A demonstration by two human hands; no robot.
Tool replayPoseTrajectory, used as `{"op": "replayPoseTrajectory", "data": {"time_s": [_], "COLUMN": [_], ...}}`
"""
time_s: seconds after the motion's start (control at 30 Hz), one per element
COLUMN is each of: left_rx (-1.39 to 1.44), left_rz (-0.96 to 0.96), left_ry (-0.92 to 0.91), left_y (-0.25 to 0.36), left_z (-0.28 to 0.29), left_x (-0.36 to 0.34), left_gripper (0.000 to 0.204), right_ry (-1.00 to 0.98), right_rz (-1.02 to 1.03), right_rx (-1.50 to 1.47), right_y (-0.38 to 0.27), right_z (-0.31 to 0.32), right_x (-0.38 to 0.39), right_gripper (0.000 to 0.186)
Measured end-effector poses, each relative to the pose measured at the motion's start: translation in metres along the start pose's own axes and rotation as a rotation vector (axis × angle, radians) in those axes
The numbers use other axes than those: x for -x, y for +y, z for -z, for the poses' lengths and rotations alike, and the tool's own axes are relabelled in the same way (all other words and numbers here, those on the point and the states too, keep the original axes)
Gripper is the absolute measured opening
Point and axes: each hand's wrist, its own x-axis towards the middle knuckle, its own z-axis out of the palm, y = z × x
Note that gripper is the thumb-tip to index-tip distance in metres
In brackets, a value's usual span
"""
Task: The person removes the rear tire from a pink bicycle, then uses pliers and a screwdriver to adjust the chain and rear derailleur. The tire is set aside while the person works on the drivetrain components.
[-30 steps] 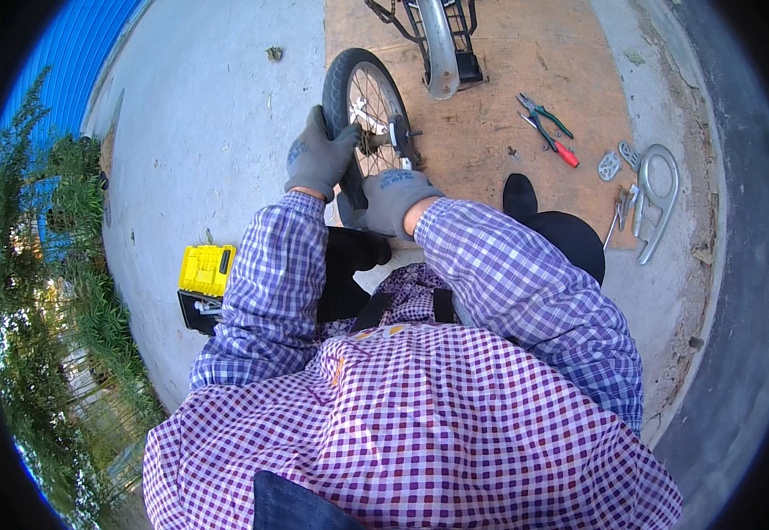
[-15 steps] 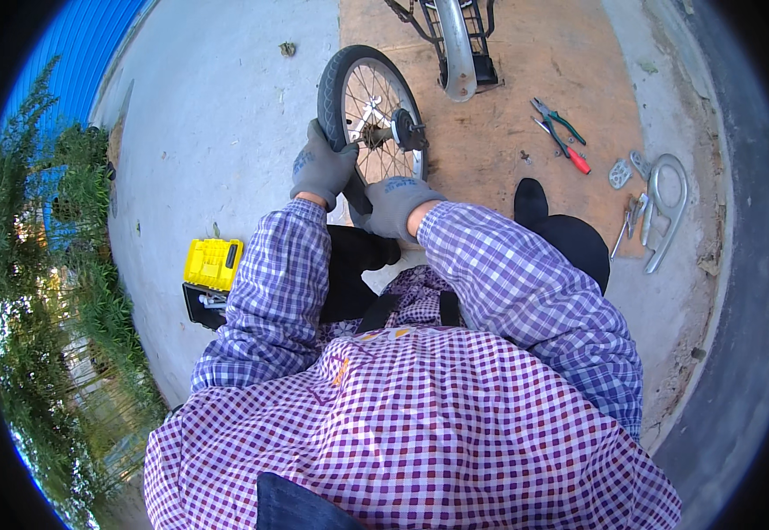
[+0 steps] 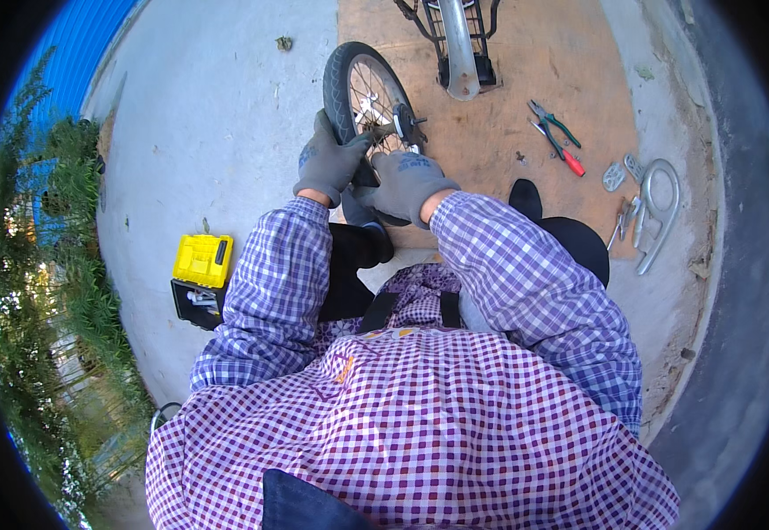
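Left hand in a grey glove [image 3: 327, 161] is wrapped around the left side of a spoked bicycle wheel with a black rubber tyre [image 3: 338, 84]. Right hand, same grey glove [image 3: 411, 184], is curled at the wheel's near edge; fingertips are hidden, so can't tell how tight. The wheel's upright-ish, leaning, just beyond the hands. I'd guess it's hub-heavy, with grippy rubber and bendable spokes, so grab tyre or rim. Farther right: green-handled metal pliers [image 3: 554, 124] and a red-handled screwdriver [image 3: 572, 162]. Near left: a yellow-lidded black plastic toolbox [image 3: 201, 259].
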Motion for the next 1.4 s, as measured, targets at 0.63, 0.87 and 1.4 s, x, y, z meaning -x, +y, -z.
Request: {"op": "replayPoseTrajectory", "data": {"time_s": [0.63,0.87,1.4], "left_rx": [0.724,0.816,0.653], "left_rz": [-0.028,-0.052,-0.036], "left_ry": [0.120,0.095,0.033], "left_y": [0.044,0.053,0.027], "left_z": [0.049,0.063,0.045], "left_x": [0.009,0.014,-0.011], "left_gripper": [0.064,0.058,0.054], "right_ry": [0.527,0.432,0.378], "right_rz": [-0.322,-0.377,-0.286], "right_rx": [-0.019,-0.104,-0.197], "right_y": [0.003,0.021,0.047], "right_z": [0.004,0.025,-0.008], "right_x": [-0.013,-0.019,-0.039], "right_gripper": [0.069,0.059,0.060]}}
